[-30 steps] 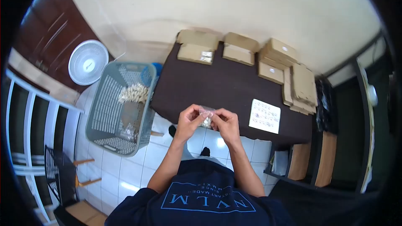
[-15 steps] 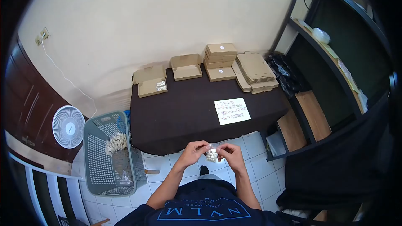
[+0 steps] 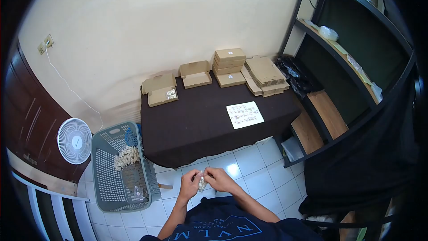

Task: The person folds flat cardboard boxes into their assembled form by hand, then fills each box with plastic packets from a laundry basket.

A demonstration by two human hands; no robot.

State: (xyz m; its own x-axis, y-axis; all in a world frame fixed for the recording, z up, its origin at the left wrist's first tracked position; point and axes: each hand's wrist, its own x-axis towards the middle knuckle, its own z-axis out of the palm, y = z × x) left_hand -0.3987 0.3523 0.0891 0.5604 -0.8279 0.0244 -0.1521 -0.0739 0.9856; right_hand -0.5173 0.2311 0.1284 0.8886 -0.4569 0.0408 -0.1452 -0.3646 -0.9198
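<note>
A small clear plastic bag (image 3: 202, 184) of whitish round pieces hangs between my two hands, in front of my body and short of the table's near edge. My left hand (image 3: 191, 183) pinches its upper left side. On the other side, the fingers of my right hand (image 3: 217, 180) close on the bag's top. The fingertips of both hands come close together there and partly cover the bag. What the whitish pieces are, I cannot make out.
A dark-clothed table (image 3: 187, 129) carries a printed sheet (image 3: 245, 114), open cardboard boxes (image 3: 195, 75), stacked closed boxes (image 3: 229, 68) and flattened cartons (image 3: 266, 72). A grey laundry basket (image 3: 99, 169) and a white fan (image 3: 75, 140) stand left. Shelving (image 3: 339, 47) rises right.
Both hands have moved left and slightly down with the bag, and the fingertips have drawn closer together. The view has shifted a little.
</note>
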